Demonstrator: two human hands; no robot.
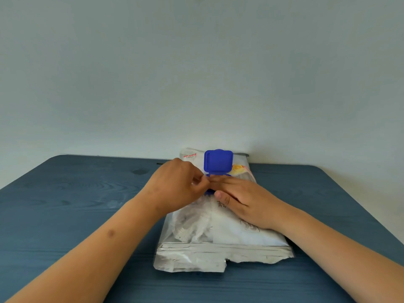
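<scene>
Your left hand (177, 184), in from 8 o'clock, has its fingertips curled in a pinch at the wipes pack (218, 237) opening; can't tell what's pinched. Right hand (244, 200), from 4 o'clock, lies flat on the pack, fingers straight and together. Pack lies mid-table (76, 193), blue lid (218, 161) flipped up at its 12 o'clock end.

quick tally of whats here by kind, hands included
hands: 2 (left hand, right hand)
wipes pack: 1
blue flip lid, open: 1
table: 1
total: 5
</scene>
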